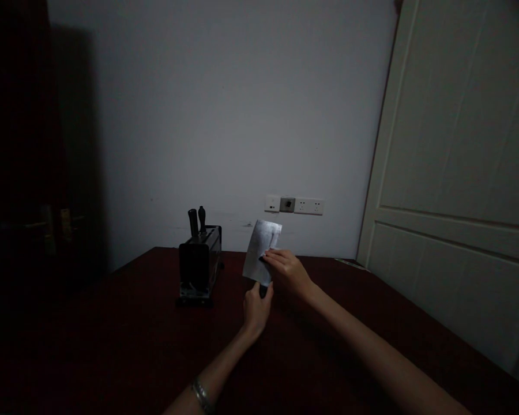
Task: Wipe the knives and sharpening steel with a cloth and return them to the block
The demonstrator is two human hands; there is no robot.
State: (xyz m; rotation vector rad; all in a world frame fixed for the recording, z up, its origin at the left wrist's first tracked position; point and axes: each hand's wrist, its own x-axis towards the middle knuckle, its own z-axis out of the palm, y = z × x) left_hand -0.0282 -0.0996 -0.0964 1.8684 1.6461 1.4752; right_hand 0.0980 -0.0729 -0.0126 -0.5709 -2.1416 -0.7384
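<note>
A cleaver (255, 253) with a broad, shiny blade is held up over the table, blade upward and slightly tilted. My left hand (256, 311) is closed around its black handle (263, 290). Against the face of the blade rests my right hand (288, 268), its fingers pinched together on a small dark thing (263, 257). Most of that thing is hidden under the fingers, so its kind does not show. To the left of both hands stands a black knife block (194, 268) with two dark handles (198, 220) sticking up from it.
The dark red table (155, 346) reaches back to a pale wall (225, 115). Several switch and socket plates (294, 205) sit on the wall behind the cleaver. A white panelled door (454, 173) rises at the right; a dark door (17, 173) with a handle is at the left.
</note>
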